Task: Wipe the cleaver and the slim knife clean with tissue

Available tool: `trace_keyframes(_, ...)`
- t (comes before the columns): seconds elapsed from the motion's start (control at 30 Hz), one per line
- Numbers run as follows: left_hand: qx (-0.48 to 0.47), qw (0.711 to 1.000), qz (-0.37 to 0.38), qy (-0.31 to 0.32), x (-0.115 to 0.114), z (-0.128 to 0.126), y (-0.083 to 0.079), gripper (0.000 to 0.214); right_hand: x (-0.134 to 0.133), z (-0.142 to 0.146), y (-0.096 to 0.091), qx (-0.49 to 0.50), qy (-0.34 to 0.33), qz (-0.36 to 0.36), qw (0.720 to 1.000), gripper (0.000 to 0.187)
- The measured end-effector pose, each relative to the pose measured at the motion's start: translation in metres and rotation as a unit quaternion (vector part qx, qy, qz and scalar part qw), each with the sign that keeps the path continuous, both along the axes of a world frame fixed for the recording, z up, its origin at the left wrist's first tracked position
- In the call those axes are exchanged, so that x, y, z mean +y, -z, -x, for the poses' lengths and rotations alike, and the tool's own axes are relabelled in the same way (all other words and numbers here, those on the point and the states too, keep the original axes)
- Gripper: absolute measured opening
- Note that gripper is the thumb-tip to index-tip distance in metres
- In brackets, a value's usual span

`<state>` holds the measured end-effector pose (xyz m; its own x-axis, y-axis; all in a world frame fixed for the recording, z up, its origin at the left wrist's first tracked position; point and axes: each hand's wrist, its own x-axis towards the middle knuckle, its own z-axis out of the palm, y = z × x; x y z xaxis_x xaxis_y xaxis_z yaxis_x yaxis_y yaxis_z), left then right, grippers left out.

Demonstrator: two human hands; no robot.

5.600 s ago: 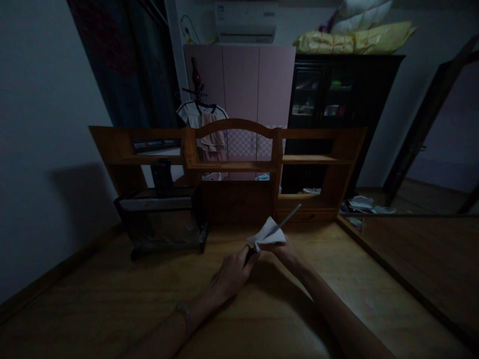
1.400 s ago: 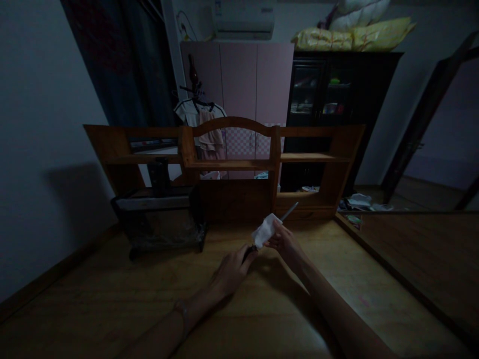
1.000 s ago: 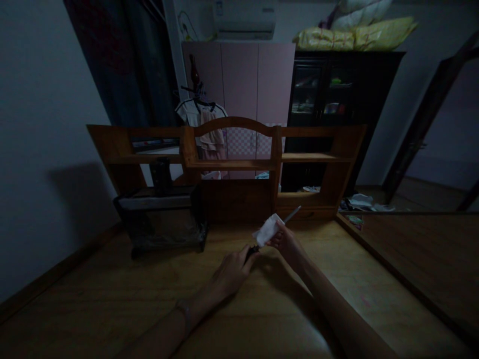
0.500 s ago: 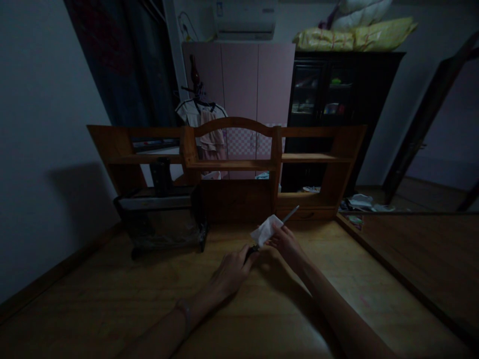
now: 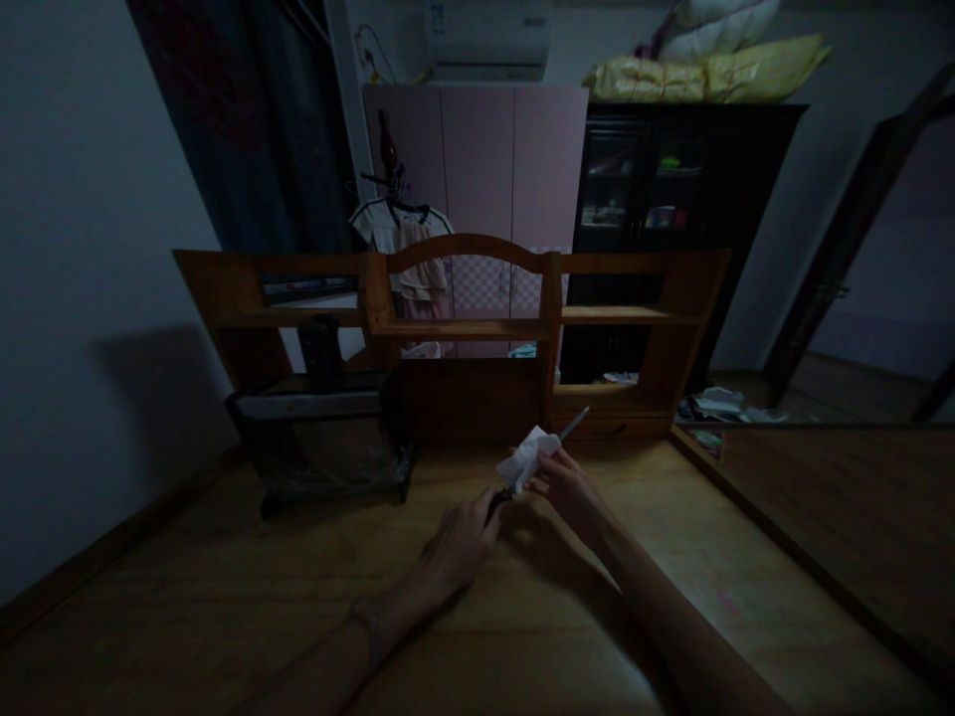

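Observation:
My left hand (image 5: 467, 537) is wrapped round the black handle (image 5: 498, 502) of what looks like a knife. Its narrow grey blade (image 5: 574, 424) points up and to the right, away from me. A crumpled white tissue (image 5: 528, 457) is folded about the middle of the blade and hides that part. My right hand (image 5: 563, 487) pinches the tissue against the blade from the right, with the fingers bent. Both hands are held above the wooden desktop (image 5: 418, 617).
A wooden shelf unit (image 5: 467, 328) runs along the desk's far side. A black-framed, clear-fronted case (image 5: 328, 447) stands at left. A raised wooden edge (image 5: 776, 527) bounds the desktop on the right. Behind are a pink wardrobe (image 5: 477, 159) and a dark cabinet (image 5: 716, 219).
The blade's tip has shifted slightly left. The tissue has moved a little left and is bunched differently under my right fingers. My left hand has hardly moved.

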<state>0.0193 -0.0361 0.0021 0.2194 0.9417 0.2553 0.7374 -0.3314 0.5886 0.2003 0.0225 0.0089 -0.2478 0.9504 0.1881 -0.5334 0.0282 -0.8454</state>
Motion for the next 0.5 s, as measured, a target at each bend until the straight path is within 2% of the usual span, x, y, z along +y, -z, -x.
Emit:
trace_keyframes(0.13, -0.017, 1.000, -0.005, 0.001, 0.0004, 0.0003, -0.0006, 0.039, -0.0041, 0.0022, 0.0001, -0.006, -0.009, -0.020, 1.000, 0.041)
trace_keyframes(0.33, -0.037, 0.999, -0.008, 0.009, 0.0025, 0.0014, 0.0027, 0.040, -0.0028, 0.0016, 0.0044, -0.022, -0.026, -0.024, 0.999, 0.025)
trace_keyframes(0.5, -0.050, 0.999, -0.011, 0.016, 0.0040, 0.0017, 0.0057, 0.041, -0.0016, -0.0001, 0.0080, -0.046, -0.021, -0.026, 0.998, 0.027)
